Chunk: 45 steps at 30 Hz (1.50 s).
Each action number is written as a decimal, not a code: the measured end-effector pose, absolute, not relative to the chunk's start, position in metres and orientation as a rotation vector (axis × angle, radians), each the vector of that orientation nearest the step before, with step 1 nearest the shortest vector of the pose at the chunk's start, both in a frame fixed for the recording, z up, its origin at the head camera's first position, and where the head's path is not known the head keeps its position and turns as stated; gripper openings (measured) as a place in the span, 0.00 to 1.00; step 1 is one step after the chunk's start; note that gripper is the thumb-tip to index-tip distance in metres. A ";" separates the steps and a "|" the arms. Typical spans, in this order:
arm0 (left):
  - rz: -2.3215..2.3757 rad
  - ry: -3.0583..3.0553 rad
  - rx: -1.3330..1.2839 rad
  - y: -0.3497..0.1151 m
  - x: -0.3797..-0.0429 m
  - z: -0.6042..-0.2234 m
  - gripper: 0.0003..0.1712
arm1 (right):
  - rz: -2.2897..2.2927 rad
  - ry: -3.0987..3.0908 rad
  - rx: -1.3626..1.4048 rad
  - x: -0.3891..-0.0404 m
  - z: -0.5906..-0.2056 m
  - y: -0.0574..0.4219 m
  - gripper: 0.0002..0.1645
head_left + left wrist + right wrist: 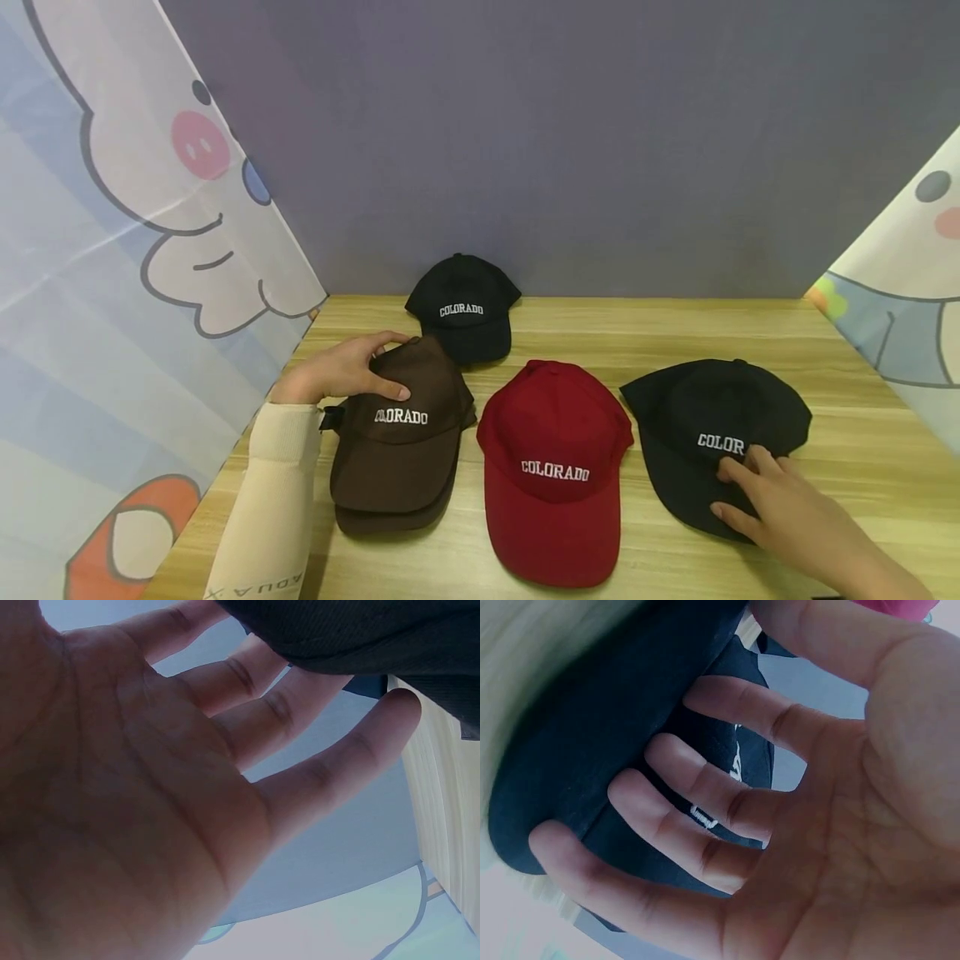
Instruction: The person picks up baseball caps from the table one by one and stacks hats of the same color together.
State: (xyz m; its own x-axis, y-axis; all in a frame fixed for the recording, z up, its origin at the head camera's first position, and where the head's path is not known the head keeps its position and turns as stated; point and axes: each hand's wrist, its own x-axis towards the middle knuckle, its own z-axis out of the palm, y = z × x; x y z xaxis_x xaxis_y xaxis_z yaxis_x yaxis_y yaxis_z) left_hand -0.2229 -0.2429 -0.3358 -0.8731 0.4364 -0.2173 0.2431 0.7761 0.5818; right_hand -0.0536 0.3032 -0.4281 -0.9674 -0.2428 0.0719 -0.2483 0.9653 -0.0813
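Observation:
A brown cap [401,450] with white COLORADO lettering lies on a second brown cap [390,522], whose brim shows underneath. My left hand [341,369] holds the upper one by its crown, thumb on the front panel and fingers over the far side. In the left wrist view, dark fabric [360,634] hides some of the fingertips. A black cap [738,404] lies at the right, brim towards me and turned left. My right hand [787,508] rests loosely on it, fingers spread near the brim seam and covering the last letters.
Between my hands lies a red cap [555,533], brim towards me. A smaller-looking black cap [461,287] sits at the back by the grey panel [562,150]. Cartoon-printed sheets [67,333] flank the wooden table [600,329] on both sides.

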 end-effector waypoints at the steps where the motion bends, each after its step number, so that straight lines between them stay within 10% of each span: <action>1: 0.790 2.631 0.523 -0.243 -0.223 -0.336 0.53 | 0.132 -3.056 0.376 -0.053 -0.427 0.302 0.20; 45: 0.629 2.786 0.559 -0.233 -0.212 -0.324 0.49 | 0.317 -3.079 0.419 -0.085 -0.412 0.258 0.19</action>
